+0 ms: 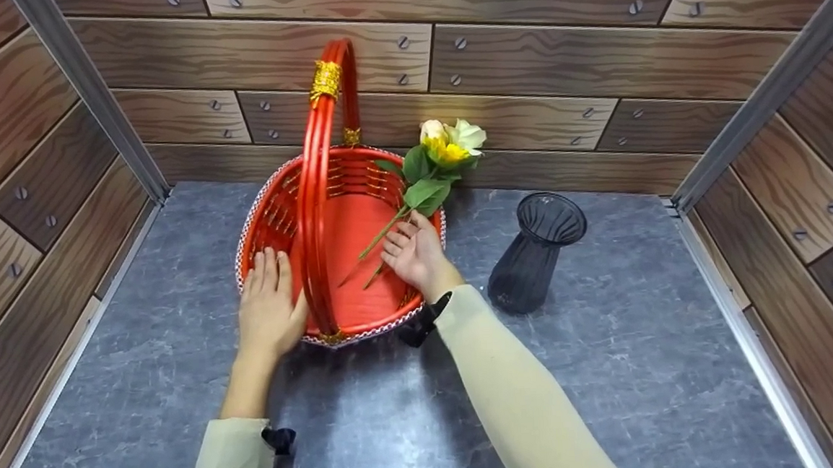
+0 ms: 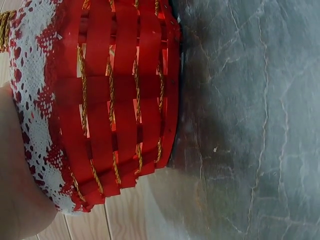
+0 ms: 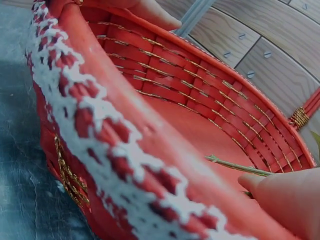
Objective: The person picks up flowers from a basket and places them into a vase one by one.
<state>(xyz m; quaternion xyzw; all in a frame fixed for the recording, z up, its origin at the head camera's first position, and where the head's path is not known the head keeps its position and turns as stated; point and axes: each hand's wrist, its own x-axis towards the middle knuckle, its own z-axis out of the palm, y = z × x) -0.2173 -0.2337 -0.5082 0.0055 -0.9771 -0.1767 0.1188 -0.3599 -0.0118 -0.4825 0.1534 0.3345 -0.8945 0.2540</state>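
Observation:
A red woven basket [image 1: 361,281] with a tall arched handle [image 1: 319,196] and white lace round its rim stands on the floor. My left hand [image 1: 269,315] rests on its left rim with the fingers straight; the left wrist view shows the basket's outer side [image 2: 122,95]. My right hand [image 1: 418,255], palm up over the right side of the basket, holds a bunch of flowers [image 1: 454,141] by the stems with loosely curled fingers. The white and yellow blooms lean out past the back right rim. Green stem ends [image 3: 235,165] point into the basket; the fingers partly hide the grip.
To the right of the basket stands a dark ribbed glass vase [image 1: 533,256]. Wood-patterned walls [image 1: 522,61] with metal corner posts [image 1: 762,90] close in the back and sides. The grey marbled floor [image 1: 656,364] extends in front.

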